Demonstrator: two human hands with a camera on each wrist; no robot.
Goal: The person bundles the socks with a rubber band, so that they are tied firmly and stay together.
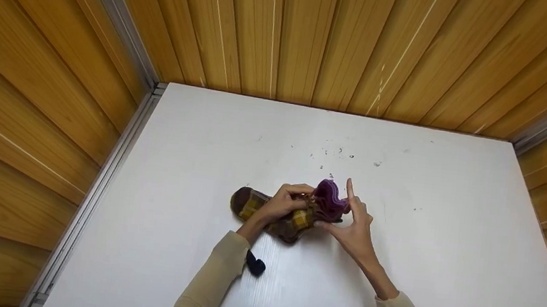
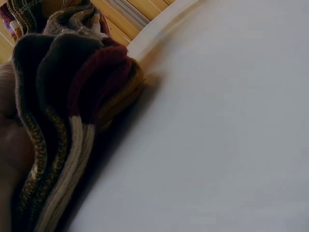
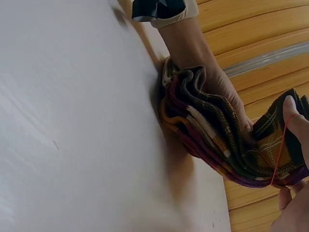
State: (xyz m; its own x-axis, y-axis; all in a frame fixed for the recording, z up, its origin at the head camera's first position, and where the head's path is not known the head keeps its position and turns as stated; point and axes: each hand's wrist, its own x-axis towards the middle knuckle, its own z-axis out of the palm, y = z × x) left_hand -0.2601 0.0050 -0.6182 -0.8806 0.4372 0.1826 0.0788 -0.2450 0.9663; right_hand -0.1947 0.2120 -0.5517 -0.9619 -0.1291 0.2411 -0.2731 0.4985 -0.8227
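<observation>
A stacked bundle of patterned knit socks (image 1: 301, 220) lies bent on the table, brown and yellow plaid with purple edges. My left hand (image 1: 279, 205) grips its middle from above, the thumb on the near side. Layered folds of dark, maroon, mustard and cream socks (image 2: 58, 87) show in the left wrist view. At the bundle's right end my right hand (image 1: 357, 232) has its thumb on the near side and its index finger raised. A thin red elastic band (image 3: 278, 159) crosses the socks (image 3: 207, 125) in the right wrist view, running between this hand's thumb and fingers.
The white tabletop (image 1: 177, 164) carries small dark marks beyond the bundle. Wood-plank walls (image 1: 299, 40) and a metal rail (image 1: 94, 191) border it. Dark wrist cameras (image 1: 256, 264) sit by both sleeves.
</observation>
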